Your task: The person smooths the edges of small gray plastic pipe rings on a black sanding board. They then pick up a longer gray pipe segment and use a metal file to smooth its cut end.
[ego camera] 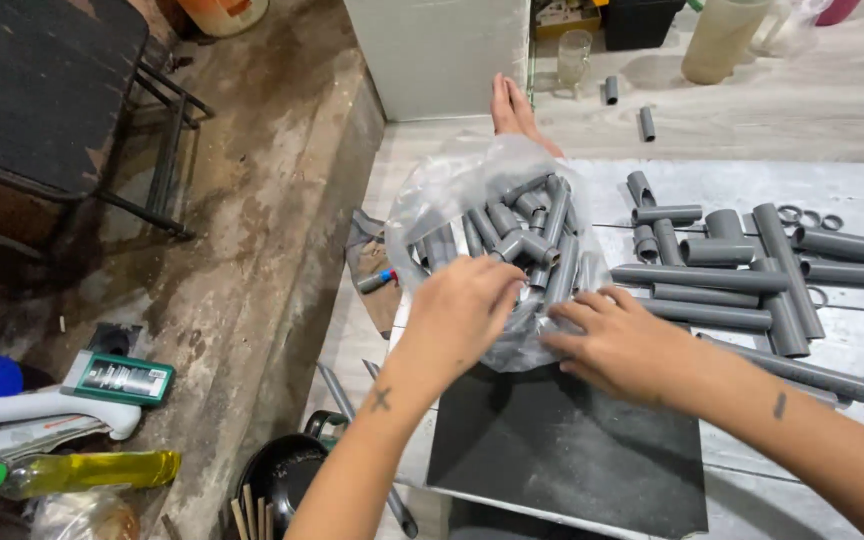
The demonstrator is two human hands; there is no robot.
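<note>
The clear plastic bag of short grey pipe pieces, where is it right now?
In the head view the clear plastic bag sits centre frame on the work surface, gripped by the left hand and right hand, just left of the loose grey pipes.

Grey table [852, 190]; pipe pieces [712, 285], black mat [562, 450], bag [452, 200] (clear plastic)

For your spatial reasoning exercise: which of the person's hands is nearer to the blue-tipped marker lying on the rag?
Left. The left hand grips the plastic bag of grey pipe pieces, just right of the marker. The right hand is farther right, on the bag's other side.
</note>
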